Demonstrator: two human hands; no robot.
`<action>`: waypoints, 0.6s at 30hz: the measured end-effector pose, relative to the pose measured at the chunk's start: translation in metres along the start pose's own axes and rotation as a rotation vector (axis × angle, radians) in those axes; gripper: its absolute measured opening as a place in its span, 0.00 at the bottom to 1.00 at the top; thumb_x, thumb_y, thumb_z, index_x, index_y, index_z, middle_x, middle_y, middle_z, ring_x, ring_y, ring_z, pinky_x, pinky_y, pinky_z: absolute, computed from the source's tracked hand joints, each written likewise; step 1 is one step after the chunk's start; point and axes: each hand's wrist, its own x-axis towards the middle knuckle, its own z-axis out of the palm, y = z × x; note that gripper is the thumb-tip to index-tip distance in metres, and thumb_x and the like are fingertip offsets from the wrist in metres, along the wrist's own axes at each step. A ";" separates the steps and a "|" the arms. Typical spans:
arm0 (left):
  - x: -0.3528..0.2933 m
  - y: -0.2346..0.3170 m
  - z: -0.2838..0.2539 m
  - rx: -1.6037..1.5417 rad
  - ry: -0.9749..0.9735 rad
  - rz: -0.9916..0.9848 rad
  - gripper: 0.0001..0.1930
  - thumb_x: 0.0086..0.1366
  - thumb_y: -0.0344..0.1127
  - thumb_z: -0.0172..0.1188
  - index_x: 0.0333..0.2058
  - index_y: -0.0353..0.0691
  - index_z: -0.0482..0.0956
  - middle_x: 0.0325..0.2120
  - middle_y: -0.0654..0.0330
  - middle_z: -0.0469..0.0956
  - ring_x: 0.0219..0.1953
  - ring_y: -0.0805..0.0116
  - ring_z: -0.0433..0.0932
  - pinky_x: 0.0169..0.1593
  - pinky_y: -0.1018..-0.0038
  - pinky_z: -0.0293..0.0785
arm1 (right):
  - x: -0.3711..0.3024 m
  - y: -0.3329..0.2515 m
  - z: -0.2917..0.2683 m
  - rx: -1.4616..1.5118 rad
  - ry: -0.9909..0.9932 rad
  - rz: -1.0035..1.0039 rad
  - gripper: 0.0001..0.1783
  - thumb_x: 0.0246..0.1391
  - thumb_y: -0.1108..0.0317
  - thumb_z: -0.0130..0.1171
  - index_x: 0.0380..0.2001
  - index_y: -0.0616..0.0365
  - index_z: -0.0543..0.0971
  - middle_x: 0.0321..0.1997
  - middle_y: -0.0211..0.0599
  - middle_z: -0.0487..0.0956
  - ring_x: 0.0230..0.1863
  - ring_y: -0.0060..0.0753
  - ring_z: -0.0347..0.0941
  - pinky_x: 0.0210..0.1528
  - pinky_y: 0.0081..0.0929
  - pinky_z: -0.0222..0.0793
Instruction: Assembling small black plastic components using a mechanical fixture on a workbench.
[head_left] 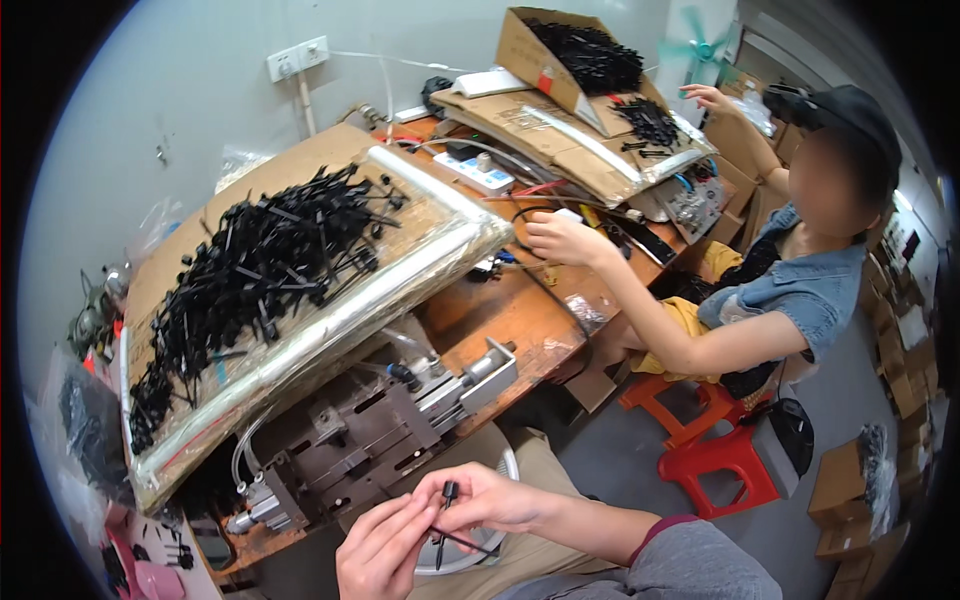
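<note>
1. I see the worktop [520, 320], orange-brown wood, running from lower left to upper right.
2. A foil-wrapped cardboard slab [420, 255] lies tilted on it, carrying a large heap of black plastic parts [260, 270].
3. Below the slab sits a grey metal fixture [370, 430] with air cylinders and clear hoses, at the worktop's near edge.
4. Farther back, an open carton [530, 55] holds more black parts [590, 55]; another small pile lies on flattened cardboard just beside it.
5. A co-worker sits to the right on a red stool [720, 455]; one of their hands [560, 240] rests on the worktop beside a black cable.
6. My right hand [490, 495]: fingers pressed together, pinching a small black rod part [447, 505] upright, its capped end on top.
7. My left hand [385, 550]: fingers curled, tips touching the lower end of the same part. The part is held above my lap, just in front of the fixture.
</note>
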 end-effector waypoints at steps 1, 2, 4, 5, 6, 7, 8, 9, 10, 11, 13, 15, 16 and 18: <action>0.000 -0.002 0.001 0.018 0.001 0.040 0.21 0.44 0.22 0.70 0.41 0.35 0.81 0.41 0.52 0.80 0.40 0.58 0.80 0.43 0.71 0.75 | 0.002 0.003 -0.002 -0.026 -0.030 0.009 0.14 0.53 0.80 0.56 0.44 0.65 0.73 0.30 0.32 0.75 0.20 0.21 0.73 0.21 0.18 0.70; 0.012 0.015 -0.012 -0.051 0.012 0.011 0.13 0.52 0.19 0.66 0.39 0.30 0.82 0.41 0.48 0.81 0.43 0.53 0.81 0.47 0.65 0.76 | 0.002 0.005 -0.001 0.010 -0.044 0.026 0.13 0.54 0.79 0.56 0.44 0.65 0.73 0.28 0.33 0.75 0.19 0.22 0.73 0.20 0.19 0.70; 0.013 0.018 -0.015 -0.073 0.015 -0.007 0.14 0.52 0.19 0.65 0.40 0.31 0.81 0.39 0.49 0.81 0.44 0.52 0.81 0.48 0.64 0.76 | 0.002 0.007 -0.005 0.031 -0.094 0.042 0.15 0.57 0.77 0.57 0.47 0.66 0.72 0.32 0.38 0.78 0.21 0.23 0.75 0.20 0.18 0.71; 0.011 0.018 -0.014 -0.079 0.016 -0.018 0.14 0.53 0.18 0.65 0.40 0.31 0.81 0.38 0.49 0.82 0.44 0.51 0.80 0.49 0.64 0.75 | 0.003 0.008 -0.007 0.034 -0.115 0.057 0.16 0.58 0.77 0.57 0.49 0.68 0.72 0.35 0.40 0.79 0.22 0.24 0.76 0.21 0.19 0.72; 0.009 0.016 -0.011 -0.089 0.062 -0.011 0.13 0.54 0.18 0.64 0.41 0.31 0.81 0.38 0.49 0.81 0.43 0.52 0.81 0.48 0.65 0.75 | 0.003 0.007 -0.008 0.012 -0.114 0.038 0.16 0.58 0.76 0.58 0.49 0.68 0.72 0.35 0.42 0.79 0.22 0.24 0.76 0.21 0.19 0.73; 0.006 0.016 -0.010 -0.081 0.103 -0.050 0.13 0.55 0.18 0.64 0.41 0.31 0.81 0.38 0.49 0.81 0.43 0.53 0.81 0.48 0.65 0.75 | 0.002 0.007 -0.007 -0.007 -0.112 0.023 0.16 0.58 0.75 0.58 0.49 0.68 0.72 0.36 0.43 0.79 0.22 0.23 0.77 0.22 0.18 0.73; 0.004 0.017 -0.009 -0.073 0.144 -0.089 0.13 0.56 0.19 0.64 0.41 0.31 0.81 0.38 0.49 0.81 0.42 0.53 0.81 0.48 0.65 0.75 | 0.001 0.005 -0.006 -0.027 -0.111 0.009 0.16 0.58 0.75 0.58 0.49 0.68 0.73 0.37 0.44 0.80 0.23 0.23 0.77 0.22 0.18 0.73; 0.001 0.018 -0.009 -0.065 0.185 -0.129 0.12 0.57 0.19 0.64 0.41 0.30 0.81 0.38 0.49 0.81 0.42 0.53 0.81 0.48 0.66 0.75 | 0.000 0.002 -0.007 -0.034 -0.081 -0.011 0.16 0.59 0.74 0.58 0.49 0.68 0.73 0.37 0.44 0.80 0.23 0.23 0.77 0.23 0.18 0.74; -0.001 0.020 -0.010 -0.053 0.200 -0.194 0.11 0.58 0.20 0.63 0.42 0.30 0.80 0.39 0.48 0.81 0.40 0.54 0.81 0.47 0.66 0.76 | -0.003 -0.001 -0.007 -0.038 -0.050 -0.031 0.16 0.59 0.74 0.58 0.49 0.68 0.73 0.37 0.44 0.80 0.23 0.23 0.77 0.24 0.17 0.74; -0.003 0.019 -0.011 -0.057 0.216 -0.226 0.12 0.59 0.21 0.64 0.42 0.30 0.80 0.39 0.49 0.81 0.39 0.56 0.81 0.46 0.67 0.76 | -0.005 -0.003 -0.007 -0.042 -0.020 -0.050 0.15 0.59 0.73 0.58 0.48 0.68 0.74 0.37 0.44 0.80 0.24 0.23 0.77 0.24 0.17 0.74; -0.012 0.018 -0.010 -0.055 0.252 -0.325 0.12 0.60 0.22 0.64 0.43 0.31 0.80 0.38 0.50 0.81 0.39 0.59 0.81 0.45 0.69 0.76 | -0.008 -0.004 -0.009 -0.044 0.012 -0.104 0.14 0.60 0.72 0.58 0.47 0.67 0.74 0.38 0.44 0.80 0.27 0.23 0.78 0.27 0.17 0.75; -0.015 0.015 -0.010 -0.036 0.258 -0.312 0.12 0.60 0.22 0.64 0.44 0.31 0.80 0.38 0.51 0.80 0.39 0.64 0.80 0.44 0.72 0.75 | -0.012 -0.003 -0.009 -0.007 0.045 -0.138 0.14 0.60 0.73 0.57 0.47 0.67 0.74 0.39 0.44 0.80 0.28 0.23 0.78 0.27 0.16 0.75; -0.017 0.015 -0.010 -0.051 0.262 -0.339 0.12 0.60 0.22 0.64 0.44 0.31 0.80 0.38 0.51 0.80 0.39 0.65 0.80 0.43 0.73 0.75 | -0.014 -0.002 -0.012 0.008 0.005 -0.163 0.14 0.62 0.70 0.55 0.47 0.67 0.73 0.41 0.45 0.80 0.32 0.26 0.79 0.31 0.19 0.76; -0.019 0.014 -0.009 -0.070 0.288 -0.350 0.12 0.60 0.21 0.64 0.44 0.31 0.80 0.38 0.52 0.80 0.38 0.66 0.79 0.43 0.74 0.75 | -0.019 -0.004 -0.013 0.075 -0.014 -0.190 0.14 0.64 0.68 0.52 0.48 0.67 0.73 0.43 0.47 0.80 0.35 0.28 0.79 0.35 0.22 0.76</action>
